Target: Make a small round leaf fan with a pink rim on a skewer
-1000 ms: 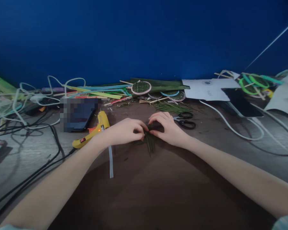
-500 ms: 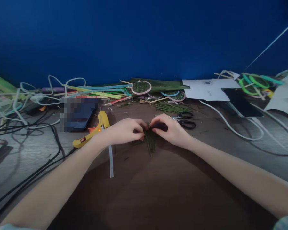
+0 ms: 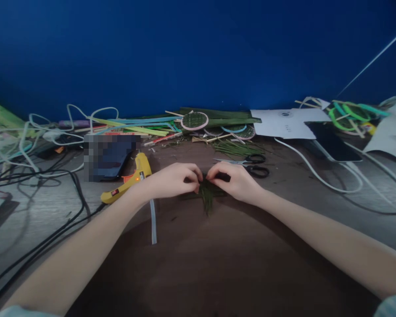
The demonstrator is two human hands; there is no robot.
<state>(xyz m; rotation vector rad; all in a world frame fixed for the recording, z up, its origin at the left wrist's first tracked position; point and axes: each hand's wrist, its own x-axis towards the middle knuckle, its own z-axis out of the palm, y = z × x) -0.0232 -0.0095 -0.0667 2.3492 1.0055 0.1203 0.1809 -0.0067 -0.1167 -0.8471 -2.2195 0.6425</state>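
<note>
Dark green leaf strips [image 3: 207,200] cross one another between my hands at the middle of the table, some pointing toward me. My left hand [image 3: 180,179] pinches them from the left, its fingers curled. From the right, my right hand [image 3: 232,178] closes thumb and forefinger on the strips near the top of the crossing. The fingertips nearly meet and hide part of the strips. Beyond my right hand lie scissors with black handles [image 3: 257,166]. A yellow hot glue gun [image 3: 141,165] lies past my left wrist, its small light glowing orange and a clear glue stick [image 3: 153,224] sticking out.
A dark phone [image 3: 114,156] lies behind the glue gun, another phone [image 3: 335,143] at the right. Woven leaf discs [image 3: 194,120], coloured strips and leaf scraps line the back under a blue wall. White paper [image 3: 280,123] lies there too. Cables [image 3: 77,189] tangle at the left.
My right hand has dropped slightly toward me, uncovering the scissor blades. My left hand has hardly moved, and the strips between the hands have shifted a little.
</note>
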